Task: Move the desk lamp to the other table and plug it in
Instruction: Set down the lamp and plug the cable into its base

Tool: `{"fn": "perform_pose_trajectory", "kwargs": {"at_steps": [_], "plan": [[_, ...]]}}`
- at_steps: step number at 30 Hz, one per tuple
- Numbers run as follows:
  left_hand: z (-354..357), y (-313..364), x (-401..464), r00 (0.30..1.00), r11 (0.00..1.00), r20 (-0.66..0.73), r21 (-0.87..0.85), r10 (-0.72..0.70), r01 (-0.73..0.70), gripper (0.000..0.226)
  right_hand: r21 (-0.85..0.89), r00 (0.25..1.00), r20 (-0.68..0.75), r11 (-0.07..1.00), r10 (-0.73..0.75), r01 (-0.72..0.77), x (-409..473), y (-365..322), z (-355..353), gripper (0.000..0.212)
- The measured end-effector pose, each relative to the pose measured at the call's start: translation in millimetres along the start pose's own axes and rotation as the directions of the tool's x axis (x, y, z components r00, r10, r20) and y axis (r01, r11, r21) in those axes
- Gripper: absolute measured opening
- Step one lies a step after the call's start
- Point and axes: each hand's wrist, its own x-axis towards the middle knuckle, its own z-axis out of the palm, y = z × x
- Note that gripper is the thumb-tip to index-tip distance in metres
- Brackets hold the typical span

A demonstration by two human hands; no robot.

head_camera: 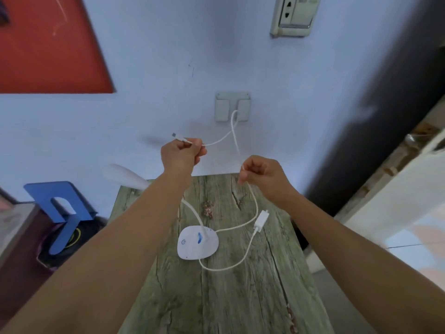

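Note:
The white desk lamp stands on the green-grey wooden table (pixel 240 297). Its oval base (pixel 192 248) carries a blue power symbol, and its gooseneck curves up left to the lamp head (pixel 125 175). My left hand (pixel 181 156) is shut on a thin white cable (pixel 218 141) just behind its small connector (pixel 173 135). That cable runs up into a grey wall holder (pixel 232 107) and comes back down to my right hand (pixel 262 179), which pinches it. Below my right hand the cable drops toward the base. A white plug adapter (pixel 261 219) lies on the table with its own lead looping to the base.
A wall socket with a switch (pixel 295 15) is high on the pale blue wall. A red panel (pixel 48 44) hangs at upper left. A blue metal bookend (pixel 60 208) stands left of the table. A dark vertical surface (pixel 385 116) and a white surface (pixel 397 201) lie to the right.

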Motion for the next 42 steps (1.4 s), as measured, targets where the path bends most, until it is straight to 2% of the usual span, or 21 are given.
{"fn": "perform_pose_trajectory", "kwargs": {"at_steps": [3, 6, 9, 11, 12, 14, 15, 17, 19, 20, 23, 25, 29, 31, 35, 42], "plan": [[-9, 1, 6, 0.998, 0.999, -0.055, -0.041, -0.022, 0.02, 0.009, 0.036, 1.0, -0.026, 0.999, 0.004, -0.003, -7, -9, -15, 0.003], [-18, 10, 11, 0.998, 0.991, -0.061, -0.133, -0.019, 0.011, 0.011, -0.035, 0.994, -0.042, 0.994, 0.097, -0.099, -18, 0, -33, 0.004], [-20, 24, 10, 0.999, 0.962, -0.052, -0.274, -0.01, -0.005, 0.013, -0.251, 0.97, -0.062, 0.938, 0.233, -0.241, -28, 23, -44, 0.017], [-20, 31, 7, 1.0, 0.935, -0.026, -0.355, -0.014, 0.003, 0.018, -0.444, 0.941, -0.111, 0.832, 0.319, -0.334, -32, 43, -49, 0.025], [-19, 32, 5, 1.0, 0.933, -0.002, -0.359, -0.004, 0.003, 0.021, -0.502, 0.922, -0.152, 0.776, 0.356, -0.383, -33, 52, -50, 0.027], [-19, 31, -1, 0.997, 0.965, 0.058, -0.259, 0.051, -0.035, 0.024, -0.528, 0.883, -0.232, 0.709, 0.409, -0.467, -33, 64, -51, 0.024], [-19, 29, -5, 0.992, 0.981, 0.093, -0.18, 0.086, -0.069, 0.024, -0.502, 0.866, -0.258, 0.706, 0.429, -0.499, -32, 66, -50, 0.021], [-19, 23, -12, 0.978, 0.989, 0.156, -0.064, 0.14, -0.131, 0.023, -0.345, 0.838, -0.273, 0.765, 0.473, -0.544, -27, 62, -43, 0.016], [-17, 16, -19, 0.963, 0.985, 0.208, -0.007, 0.172, -0.175, 0.023, -0.131, 0.841, -0.243, 0.843, 0.482, -0.521, -21, 48, -32, 0.019], [-16, 13, -22, 0.954, 0.98, 0.235, 0.019, 0.187, -0.197, 0.024, -0.066, 0.855, -0.234, 0.87, 0.463, -0.489, -17, 40, -27, 0.028], [-12, 4, -31, 0.928, 0.968, 0.307, 0.065, 0.213, -0.243, 0.026, -0.082, 0.905, -0.245, 0.922, 0.349, -0.378, -10, 17, -10, 0.057], [-9, -1, -34, 0.921, 0.964, 0.325, 0.079, 0.215, -0.253, 0.023, -0.129, 0.943, -0.197, 0.947, 0.267, -0.295, -8, 4, 1, 0.048], [-10, -6, -36, 0.922, 0.969, 0.332, 0.072, 0.2, -0.236, 0.021, -0.08, 0.983, -0.062, 0.98, 0.175, -0.18, -11, -4, 16, 0.005], [-14, -6, -34, 0.928, 0.98, 0.329, 0.037, 0.173, -0.196, 0.016, -0.093, 0.987, -0.077, 0.985, 0.138, -0.145, -13, -4, 15, 0.009], [-26, -9, -28, 0.941, 0.991, 0.311, -0.059, 0.136, -0.124, 0.009, -0.086, 0.977, -0.113, 0.978, 0.179, -0.189, -15, -5, 8, 0.014], [-40, -17, -26, 0.93, 0.991, 0.343, -0.037, 0.132, -0.127, 0.017, -0.04, 0.968, -0.072, 0.969, 0.24, -0.243, -15, -10, 0, 0.015]]}}
